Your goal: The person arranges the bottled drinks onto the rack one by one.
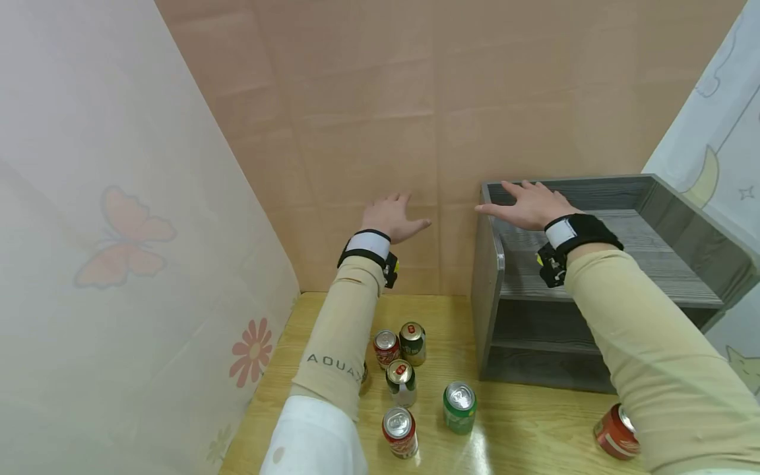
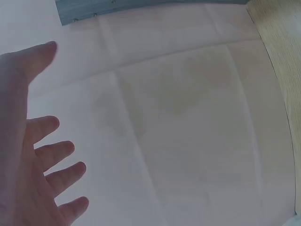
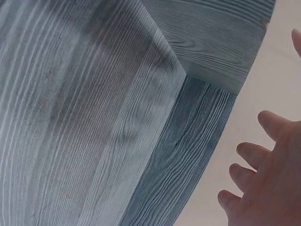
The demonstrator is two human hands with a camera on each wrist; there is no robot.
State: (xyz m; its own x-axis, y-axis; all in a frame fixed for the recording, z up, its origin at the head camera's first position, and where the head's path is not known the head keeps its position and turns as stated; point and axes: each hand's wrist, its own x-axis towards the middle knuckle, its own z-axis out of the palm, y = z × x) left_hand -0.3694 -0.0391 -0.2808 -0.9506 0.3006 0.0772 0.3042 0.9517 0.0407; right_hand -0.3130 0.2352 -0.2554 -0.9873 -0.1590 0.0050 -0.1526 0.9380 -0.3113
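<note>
Both arms reach forward, palms down. My left hand (image 1: 388,218) hangs in front of the tan backdrop, fingers spread and holding nothing; in the left wrist view its fingers (image 2: 66,179) stand apart. Over the grey wooden shelf (image 1: 605,257) hovers my right hand (image 1: 531,204), also spread and bare of any object. Below the left arm, several cans stand on the table: a red can (image 1: 400,432), a black-and-gold can (image 1: 401,382), another red can (image 1: 386,348) and a dark gold-topped can (image 1: 412,343). A green can (image 1: 460,408) stands right of them.
Under the right forearm, a red can (image 1: 617,432) is partly hidden by the sleeve. Another can (image 1: 364,377) is mostly covered by the left sleeve. The shelf has an upper board and a lower compartment. A white patterned sheet (image 1: 148,316) walls the left side of the wooden table (image 1: 320,310).
</note>
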